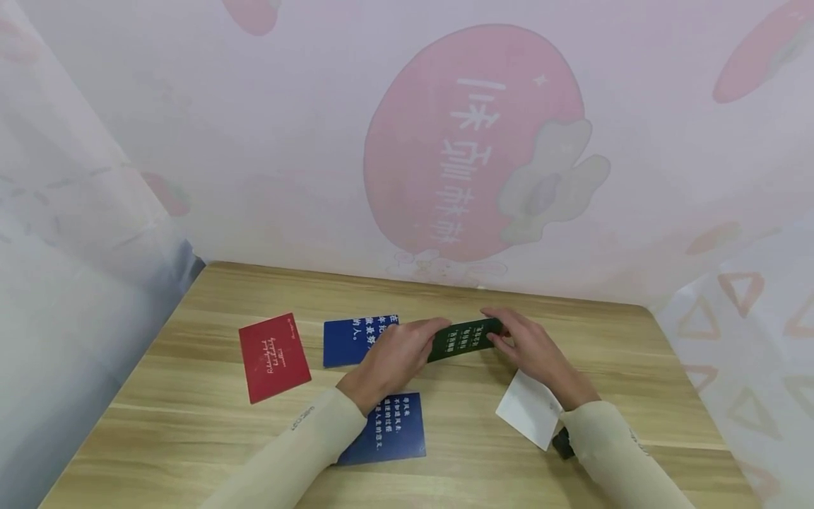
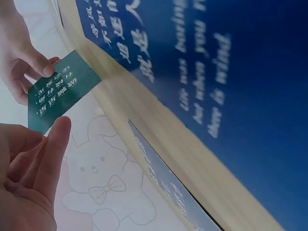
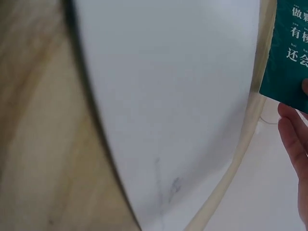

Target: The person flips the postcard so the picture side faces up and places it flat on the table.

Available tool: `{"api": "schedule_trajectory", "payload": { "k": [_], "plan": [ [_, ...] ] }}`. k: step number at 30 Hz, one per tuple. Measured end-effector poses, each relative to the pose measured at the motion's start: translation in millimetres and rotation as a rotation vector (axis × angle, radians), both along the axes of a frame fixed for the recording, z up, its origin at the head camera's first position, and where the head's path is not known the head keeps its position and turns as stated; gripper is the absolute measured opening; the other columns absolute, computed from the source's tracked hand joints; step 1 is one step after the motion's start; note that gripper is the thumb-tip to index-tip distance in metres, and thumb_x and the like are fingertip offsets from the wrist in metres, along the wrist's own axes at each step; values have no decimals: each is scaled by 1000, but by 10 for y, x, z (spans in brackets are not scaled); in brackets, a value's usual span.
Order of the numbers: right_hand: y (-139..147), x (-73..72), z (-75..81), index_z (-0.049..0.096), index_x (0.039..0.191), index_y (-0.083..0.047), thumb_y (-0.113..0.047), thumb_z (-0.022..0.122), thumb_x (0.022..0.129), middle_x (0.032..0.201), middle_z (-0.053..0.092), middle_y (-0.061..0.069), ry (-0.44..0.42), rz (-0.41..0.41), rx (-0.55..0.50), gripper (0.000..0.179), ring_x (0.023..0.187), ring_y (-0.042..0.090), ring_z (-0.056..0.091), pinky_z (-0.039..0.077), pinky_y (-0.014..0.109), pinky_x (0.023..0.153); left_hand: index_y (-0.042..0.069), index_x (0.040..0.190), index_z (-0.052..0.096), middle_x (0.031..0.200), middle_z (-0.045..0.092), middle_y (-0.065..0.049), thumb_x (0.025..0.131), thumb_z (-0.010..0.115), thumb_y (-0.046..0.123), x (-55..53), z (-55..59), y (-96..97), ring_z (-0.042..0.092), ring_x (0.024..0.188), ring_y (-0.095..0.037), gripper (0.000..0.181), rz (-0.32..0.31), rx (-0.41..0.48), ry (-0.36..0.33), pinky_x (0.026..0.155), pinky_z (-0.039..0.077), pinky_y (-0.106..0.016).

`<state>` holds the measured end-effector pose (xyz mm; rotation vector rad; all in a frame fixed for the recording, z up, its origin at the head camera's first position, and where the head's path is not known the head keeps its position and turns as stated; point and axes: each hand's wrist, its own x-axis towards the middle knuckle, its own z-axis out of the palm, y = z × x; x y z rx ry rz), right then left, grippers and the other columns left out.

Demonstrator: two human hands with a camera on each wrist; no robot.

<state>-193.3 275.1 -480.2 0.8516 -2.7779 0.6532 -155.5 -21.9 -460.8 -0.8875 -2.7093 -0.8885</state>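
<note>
A dark green card [image 1: 466, 338] with white printed characters is held up over the table between both hands. My left hand [image 1: 397, 353] pinches its left end, its fingertips right at the card's corner in the left wrist view. The right hand [image 1: 534, 350] grips the other end, thumb on the printed face and fingers behind. Below the right wrist lies a white card [image 1: 528, 410], partly covered by that hand. Two blue cards with white writing, a farther one [image 1: 343, 343] and a nearer one [image 1: 403, 431], are partly hidden by the left hand and sleeve.
A red card [image 1: 275, 358] lies at the left of the wooden table [image 1: 184, 339]. Beside the right sleeve a small black object [image 1: 562, 444] shows in part. A pale printed curtain [image 1: 286, 141] hangs behind the table's far edge and at its sides.
</note>
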Motion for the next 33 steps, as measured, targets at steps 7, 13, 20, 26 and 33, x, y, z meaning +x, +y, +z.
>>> {"api": "schedule_trajectory", "payload": {
  "k": [7,13,20,26,33],
  "plan": [
    [0,-10,5,49,160,-12,-9,80,100,151,60,14,-9,13,44,68,92,16,69,62,34,76,19,160,54,158,63,-7,107,65,1,-12,-34,-18,77,121,-22,57,-62,-54,53,94,65,-31],
    [3,-2,-3,38,168,-12,-10,82,99,161,53,17,-5,3,70,82,93,17,69,62,36,78,20,163,51,165,56,-10,104,73,8,1,-84,-32,80,107,-23,64,-76,-168,163,68,65,-29],
    [23,-28,-49,27,173,-17,-3,82,96,168,44,18,33,35,81,96,93,22,74,65,38,78,29,167,44,173,45,-5,102,80,21,14,-107,-11,74,127,-27,74,-34,-329,168,63,65,-32],
    [31,-41,-92,27,173,-15,4,84,92,170,37,24,75,93,66,100,96,30,75,67,42,81,30,166,45,173,45,-5,101,80,26,18,-127,18,73,128,-26,74,-16,-389,169,63,64,-32],
    [18,-31,-100,26,172,-7,-2,87,91,172,34,21,92,81,103,101,100,28,73,66,42,85,31,167,43,173,42,-6,101,80,30,26,-142,37,72,128,-28,76,11,-398,146,65,65,-33]
  ]
}}
